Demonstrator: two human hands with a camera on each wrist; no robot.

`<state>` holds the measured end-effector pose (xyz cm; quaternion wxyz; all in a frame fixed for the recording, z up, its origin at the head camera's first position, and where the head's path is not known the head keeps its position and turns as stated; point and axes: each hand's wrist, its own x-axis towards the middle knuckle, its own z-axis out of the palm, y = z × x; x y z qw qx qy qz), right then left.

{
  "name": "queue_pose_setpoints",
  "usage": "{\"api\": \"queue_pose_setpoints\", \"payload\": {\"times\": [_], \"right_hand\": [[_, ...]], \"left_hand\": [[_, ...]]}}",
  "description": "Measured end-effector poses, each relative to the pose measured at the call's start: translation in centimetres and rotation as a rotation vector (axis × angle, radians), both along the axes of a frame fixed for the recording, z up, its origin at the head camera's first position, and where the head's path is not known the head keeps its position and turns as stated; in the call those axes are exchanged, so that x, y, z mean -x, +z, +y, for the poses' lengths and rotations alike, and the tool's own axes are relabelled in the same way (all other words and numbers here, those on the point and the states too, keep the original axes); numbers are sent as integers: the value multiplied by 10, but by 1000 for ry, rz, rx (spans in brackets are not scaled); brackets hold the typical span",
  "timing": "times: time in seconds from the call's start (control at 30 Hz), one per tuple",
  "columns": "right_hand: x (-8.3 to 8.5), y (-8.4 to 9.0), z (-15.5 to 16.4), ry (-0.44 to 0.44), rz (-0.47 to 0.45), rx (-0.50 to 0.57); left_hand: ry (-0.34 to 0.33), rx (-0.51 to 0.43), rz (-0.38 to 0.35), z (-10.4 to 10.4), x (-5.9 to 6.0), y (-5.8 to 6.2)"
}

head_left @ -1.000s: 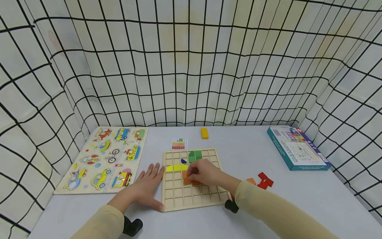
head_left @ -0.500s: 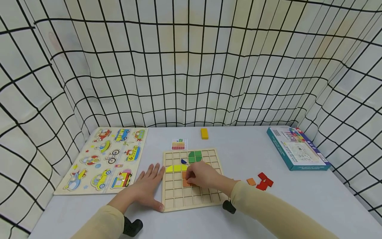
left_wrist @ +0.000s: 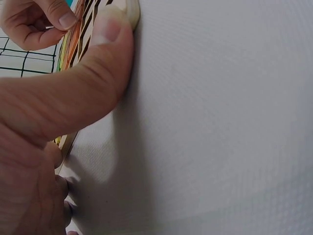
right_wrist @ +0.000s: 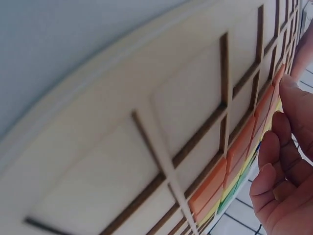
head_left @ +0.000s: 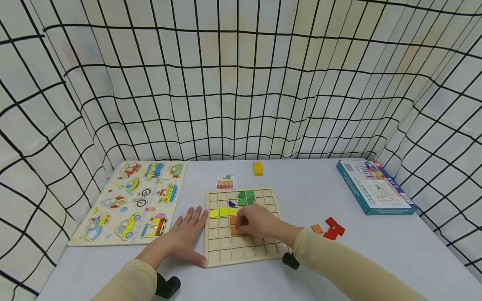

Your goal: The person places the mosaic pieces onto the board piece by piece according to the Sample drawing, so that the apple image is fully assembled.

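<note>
In the head view, a wooden grid board [head_left: 226, 251] lies in front of me. My left hand [head_left: 186, 234] is spread flat beside its left edge, with the thumb [left_wrist: 93, 83] touching the near left corner. My right hand [head_left: 257, 219] is over the middle, thumb and forefinger pinching at an orange square tile [head_left: 234, 230] lying in the grid. Its other fingers curl, as the right wrist view shows. Further orange tiles [right_wrist: 210, 186] fill cells nearby, partly hidden by this hand. Yellow pieces [head_left: 222, 212], green pieces [head_left: 246, 197] and a small blue piece [head_left: 232, 203] are also on the board.
Loose red tiles [head_left: 331, 233] and an orange tile [head_left: 317, 228] lie right of the board. Behind it are a pattern card [head_left: 226, 182] and a yellow block [head_left: 257, 168]. A vehicle puzzle board [head_left: 132, 200] is at left, a teal box [head_left: 376, 188] at right. Black netting surrounds the table.
The orange tile at my right fingertips has gone from tilted to flat in the grid. My right hand has shifted slightly left and down; my left hand has stayed still.
</note>
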<state>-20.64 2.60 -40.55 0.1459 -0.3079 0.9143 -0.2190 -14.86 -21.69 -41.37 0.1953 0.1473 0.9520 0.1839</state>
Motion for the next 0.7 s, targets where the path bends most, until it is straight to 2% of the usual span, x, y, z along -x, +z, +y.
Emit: {"api": "queue_pose_setpoints", "payload": {"times": [0.2,0.4,0.57,0.7], "right_hand": [[11,1,24,-34,6,56],[19,9,70,-118,10,122],[20,11,120,-187,35,97],[16,9,158,-257,-23,59]], "left_hand": [[0,-1,4,0,0,-2],[-2,1,18,-1,2,-5],[1,0,17,-1,2,-6],[1,4,14,-1,3,-7]]}}
